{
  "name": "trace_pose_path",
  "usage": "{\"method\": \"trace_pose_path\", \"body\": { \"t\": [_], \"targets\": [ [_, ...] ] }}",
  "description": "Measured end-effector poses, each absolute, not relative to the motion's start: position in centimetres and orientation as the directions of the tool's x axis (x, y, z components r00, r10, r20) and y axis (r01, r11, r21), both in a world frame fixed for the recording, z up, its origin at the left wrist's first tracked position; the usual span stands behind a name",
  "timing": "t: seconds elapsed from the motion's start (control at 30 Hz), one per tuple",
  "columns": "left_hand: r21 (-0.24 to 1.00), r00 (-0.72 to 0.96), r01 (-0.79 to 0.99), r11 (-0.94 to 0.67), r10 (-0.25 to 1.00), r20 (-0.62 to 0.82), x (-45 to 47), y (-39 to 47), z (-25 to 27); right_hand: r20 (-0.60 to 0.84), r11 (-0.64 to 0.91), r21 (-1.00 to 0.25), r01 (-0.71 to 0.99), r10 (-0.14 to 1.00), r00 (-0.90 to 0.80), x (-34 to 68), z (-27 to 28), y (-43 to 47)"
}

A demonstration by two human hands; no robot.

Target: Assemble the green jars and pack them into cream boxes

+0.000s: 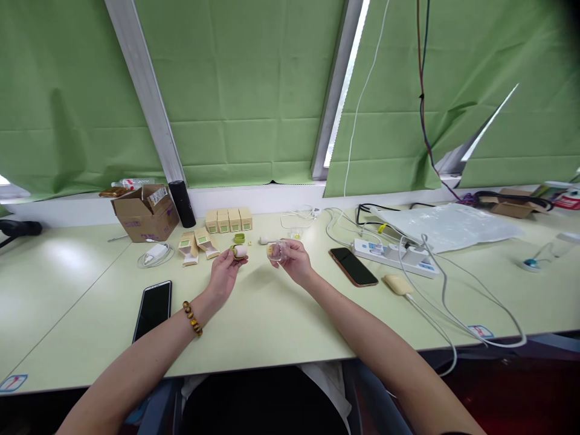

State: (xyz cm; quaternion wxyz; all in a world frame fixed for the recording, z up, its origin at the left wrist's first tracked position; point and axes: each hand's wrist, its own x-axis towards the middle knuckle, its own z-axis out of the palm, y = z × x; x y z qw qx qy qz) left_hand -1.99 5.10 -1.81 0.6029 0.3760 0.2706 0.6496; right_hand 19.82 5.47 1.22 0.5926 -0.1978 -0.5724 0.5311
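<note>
My left hand [225,273] is closed around a small rounded piece [239,251], pale pink with an olive-green rim. In my right hand [295,261] is a small clear plastic cup-like piece [275,251] with something yellowish at its end. The two held pieces are apart, above the table. Just behind my left hand lies an olive-green ring-shaped part [239,238]. A small pale cylinder [264,240] lies behind the clear piece. Two opened small cartons [206,241] lie left of my left hand, and several closed small boxes [229,220] stand in a row behind.
A phone [154,308] lies at left and another phone [353,266] at right. Beside it are a white power strip [395,257], loose cables and a cream-coloured charger [397,284]. A cardboard box [145,217] and a black cylinder [182,204] stand at the back left.
</note>
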Motion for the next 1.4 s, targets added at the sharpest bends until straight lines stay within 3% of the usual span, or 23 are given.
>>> {"method": "trace_pose_path", "body": {
  "t": [0.4, 0.73, 0.97, 1.07, 1.17, 1.3, 1.4],
  "targets": [
    [0.807, -0.005, -0.568, -0.161, 0.981, 0.193, -2.2, 5.3, -2.2, 0.505, 0.366, -0.828, -0.425, 0.816, -0.281, 19.5, 1.2, 4.4],
    [0.806, -0.005, -0.569, -0.162, 0.981, 0.193, -2.1, 5.3, -2.2, 0.367, 0.041, -0.776, -0.629, 0.841, -0.398, 19.5, 1.8, 4.6],
    [0.813, -0.015, -0.554, -0.180, 0.978, 0.207, -2.2, 5.5, -2.4, 0.374, 0.098, -0.798, -0.595, 0.855, -0.361, 19.4, 1.7, 4.7],
    [0.817, -0.039, -0.537, -0.207, 0.974, 0.222, -2.2, 5.6, -2.5, 0.456, 0.261, -0.834, -0.485, 0.822, -0.341, 19.3, 1.2, 4.9],
    [0.818, -0.074, -0.524, -0.239, 0.969, 0.236, -2.3, 5.7, -2.4, 0.584, 0.540, -0.811, -0.225, 0.763, -0.278, 19.2, 0.5, 5.0],
    [0.813, -0.159, -0.475, -0.336, 0.942, 0.297, -2.4, 5.8, -2.1, 0.719, 0.774, -0.588, 0.235, 0.633, -0.288, 19.0, -0.2, 4.9],
    [0.817, -0.212, -0.409, -0.407, 0.913, 0.348, -2.5, 5.8, -1.9, 0.710, 0.787, -0.496, 0.366, 0.610, -0.350, 19.1, -0.5, 4.8]
  ]
}}
